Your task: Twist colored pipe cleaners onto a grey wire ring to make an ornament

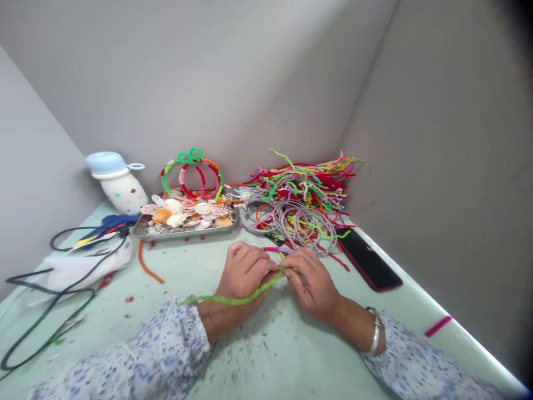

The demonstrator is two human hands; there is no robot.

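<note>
My left hand [246,272] and my right hand [315,284] meet over the middle of the table, fingertips nearly touching. Between them runs a fuzzy lime-green pipe cleaner [235,301]; its long free end lies back across my left wrist. My right thumb and forefinger pinch its other end. The left fingers are closed on a band wrapped in pink and lilac pipe cleaner [272,249], which shows just behind the fingertips. Most of that band is hidden by my hands. A bit of yellow shows at my right fingers.
Behind my hands lie grey wire rings [310,225] and a heap of coloured pipe cleaners [308,180]. A metal tray [183,236] holds shells, with wrapped rings [203,180] standing on it. A bottle [122,189], black cable [37,347], phone [370,260] and orange strand [149,269] surround.
</note>
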